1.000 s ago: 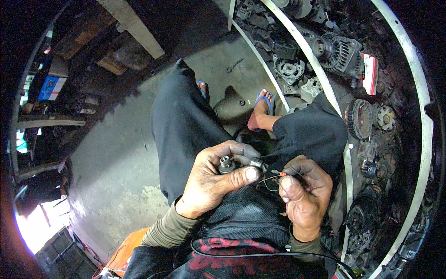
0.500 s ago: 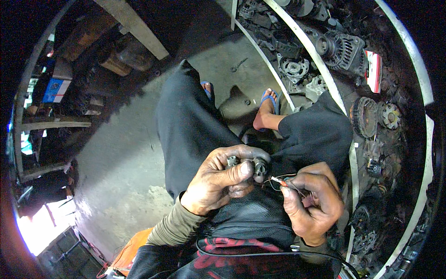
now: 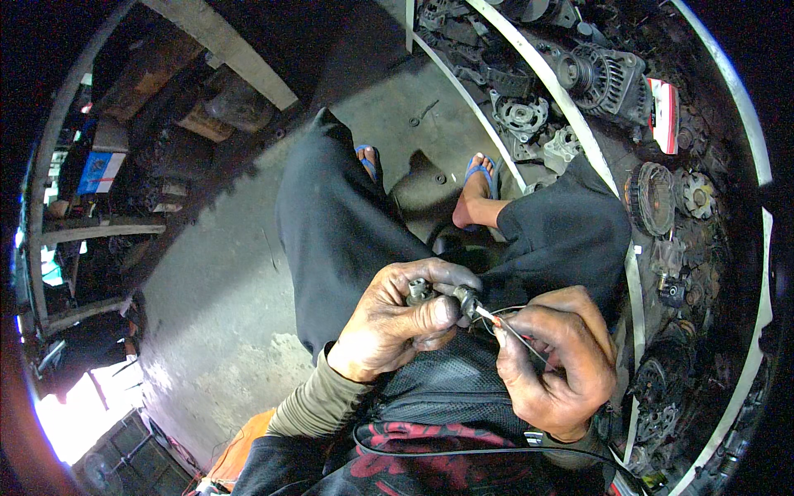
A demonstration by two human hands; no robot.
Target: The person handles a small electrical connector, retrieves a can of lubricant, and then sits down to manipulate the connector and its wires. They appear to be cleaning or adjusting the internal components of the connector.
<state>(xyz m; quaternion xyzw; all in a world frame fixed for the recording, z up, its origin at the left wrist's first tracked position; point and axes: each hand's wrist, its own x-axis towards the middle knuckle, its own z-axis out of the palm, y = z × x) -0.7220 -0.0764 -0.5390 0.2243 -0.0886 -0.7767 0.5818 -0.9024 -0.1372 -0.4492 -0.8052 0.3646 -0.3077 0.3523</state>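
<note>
My left hand (image 3: 393,318) is closed around a dark, rounded part that looks like an electrical connector (image 3: 468,301). One end of it shows beyond my thumb tip. A second grey, hollow-ended piece (image 3: 419,289) sticks up between thumb and curled forefinger; whether the two are joined is hidden. In my right hand (image 3: 564,355), thumb and fingers pinch a thin wire (image 3: 529,339) with an orange band and a pale tip (image 3: 485,313). That tip meets the connector's end; how far inside it sits, I cannot tell. Other thin strands run loosely beside my right fingers.
Both hands are above my lap in dark cloth (image 3: 356,223). To the right, a pale-edged rack (image 3: 571,107) holds greasy machine parts, including an alternator (image 3: 608,78) and a red-and-white box (image 3: 663,116). Shelves with a blue-and-white box (image 3: 101,172) stand left. A black cord (image 3: 480,453) crosses my waist.
My right hand has brought the wire's pale tip leftward and up, from just short of the connector to its end. The connector has tilted slightly in my left hand.
</note>
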